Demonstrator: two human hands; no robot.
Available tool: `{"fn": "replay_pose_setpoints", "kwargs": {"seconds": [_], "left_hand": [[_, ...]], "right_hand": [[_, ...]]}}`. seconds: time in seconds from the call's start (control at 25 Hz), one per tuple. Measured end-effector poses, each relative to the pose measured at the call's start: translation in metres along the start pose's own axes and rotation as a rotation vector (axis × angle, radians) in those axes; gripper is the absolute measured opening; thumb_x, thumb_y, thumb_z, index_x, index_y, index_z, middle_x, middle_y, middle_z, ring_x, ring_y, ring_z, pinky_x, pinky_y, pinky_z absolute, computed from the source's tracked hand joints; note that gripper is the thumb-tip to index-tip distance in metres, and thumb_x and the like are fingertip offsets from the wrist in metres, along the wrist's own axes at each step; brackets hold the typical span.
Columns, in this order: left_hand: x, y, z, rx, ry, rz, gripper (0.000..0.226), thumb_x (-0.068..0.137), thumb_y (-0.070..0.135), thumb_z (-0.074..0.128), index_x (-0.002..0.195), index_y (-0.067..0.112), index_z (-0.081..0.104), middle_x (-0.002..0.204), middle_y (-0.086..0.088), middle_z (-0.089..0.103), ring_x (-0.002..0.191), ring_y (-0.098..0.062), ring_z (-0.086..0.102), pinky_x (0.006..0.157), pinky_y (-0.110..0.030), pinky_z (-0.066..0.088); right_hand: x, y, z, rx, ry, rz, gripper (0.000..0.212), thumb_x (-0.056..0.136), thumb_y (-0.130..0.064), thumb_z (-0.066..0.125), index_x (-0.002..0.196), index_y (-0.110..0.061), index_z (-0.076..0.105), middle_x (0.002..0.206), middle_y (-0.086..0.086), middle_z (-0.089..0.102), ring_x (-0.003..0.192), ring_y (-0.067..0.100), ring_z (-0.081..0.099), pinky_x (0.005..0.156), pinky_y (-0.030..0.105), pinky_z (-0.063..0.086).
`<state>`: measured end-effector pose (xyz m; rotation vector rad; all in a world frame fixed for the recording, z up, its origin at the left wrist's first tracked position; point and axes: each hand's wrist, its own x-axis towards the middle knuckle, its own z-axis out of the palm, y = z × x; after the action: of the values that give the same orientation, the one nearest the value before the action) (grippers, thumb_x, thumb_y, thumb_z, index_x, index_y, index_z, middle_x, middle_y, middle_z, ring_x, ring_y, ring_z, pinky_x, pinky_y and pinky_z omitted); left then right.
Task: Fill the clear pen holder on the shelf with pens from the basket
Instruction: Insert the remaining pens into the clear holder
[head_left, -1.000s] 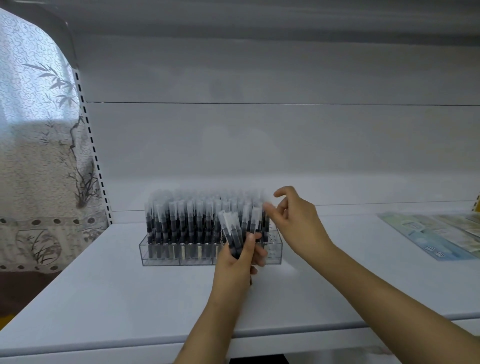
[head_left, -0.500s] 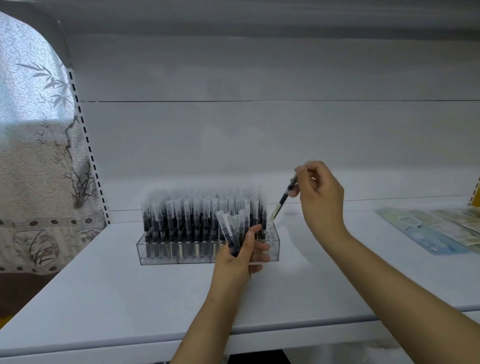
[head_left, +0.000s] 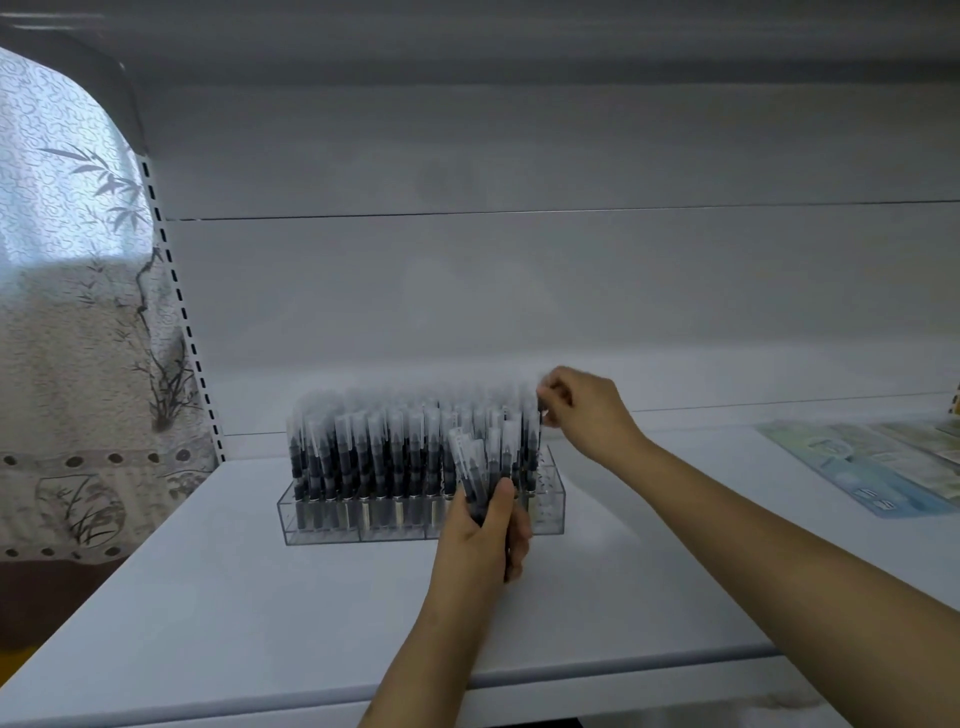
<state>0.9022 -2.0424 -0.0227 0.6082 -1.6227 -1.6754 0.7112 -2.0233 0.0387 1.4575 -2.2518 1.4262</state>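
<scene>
While my left hand (head_left: 485, 525) grips a small bundle of pens (head_left: 480, 470) in front of the clear pen holder (head_left: 421, 519) on the shelf (head_left: 260, 597), my right hand (head_left: 587, 410) pinches one pen's top (head_left: 540, 402) at the holder's right end, standing among the rows.

White shelf (head_left: 260, 613), two items resting on it.
Clear pen holder (head_left: 363, 530) stands mid-shelf toward the back edge; printed sheets (head_left: 883, 467) lie flat at the right edge.
</scene>
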Motion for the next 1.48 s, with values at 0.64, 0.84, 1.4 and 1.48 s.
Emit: {"fn": "replay_pose_setpoints", "kwargs": {"seconds": [0.64, 0.84, 1.4, 1.48], "left_hand": [[0.004, -0.003, -0.002, -0.133, -0.022, 0.032, 0.029, 0.1, 0.028, 0.052, 0.1, 0.005, 0.068, 0.073, -0.008, 0.071, 0.062, -0.018, 0.066, 0.057, -0.027, 0.053], [0.003, -0.002, 0.0, -0.199, 0.009, -0.015, 0.027, 0.1, 0.029, 0.052, 0.107, 0.01, 0.07, 0.065, -0.006, 0.066, 0.05, -0.013, 0.058, 0.047, -0.025, 0.046], [0.007, -0.005, -0.002, -0.166, 0.003, -0.042, 0.024, 0.102, 0.029, 0.052, 0.09, 0.01, 0.041, 0.056, 0.003, 0.039, 0.044, -0.011, 0.028, 0.038, -0.021, 0.023], [0.005, -0.005, -0.001, -0.177, -0.002, -0.036, 0.025, 0.101, 0.031, 0.053, 0.088, 0.011, 0.046, 0.058, 0.004, 0.046, 0.045, -0.011, 0.033, 0.039, -0.022, 0.025]], "right_hand": [[-0.086, -0.047, -0.006, -0.132, -0.036, -0.12, 0.024, 0.09, -0.04, 0.068, 0.071, -0.027, 0.063, 0.067, -0.012, 0.062, 0.064, -0.003, 0.055, 0.059, 0.011, 0.039], [-0.059, -0.046, -0.032, 0.324, 0.302, 0.032, 0.012, 0.098, -0.021, 0.06, 0.093, -0.014, 0.067, 0.082, -0.005, 0.071, 0.057, -0.002, 0.062, 0.054, 0.011, 0.046], [-0.016, 0.001, 0.004, 0.075, 0.023, 0.023, 0.016, 0.102, -0.018, 0.053, 0.094, -0.005, 0.059, 0.083, 0.01, 0.071, 0.061, 0.009, 0.07, 0.063, 0.02, 0.058], [-0.016, 0.013, 0.01, -0.109, -0.064, 0.031, 0.024, 0.102, -0.023, 0.053, 0.09, -0.004, 0.061, 0.08, 0.01, 0.071, 0.063, 0.012, 0.07, 0.069, 0.032, 0.058]]}}
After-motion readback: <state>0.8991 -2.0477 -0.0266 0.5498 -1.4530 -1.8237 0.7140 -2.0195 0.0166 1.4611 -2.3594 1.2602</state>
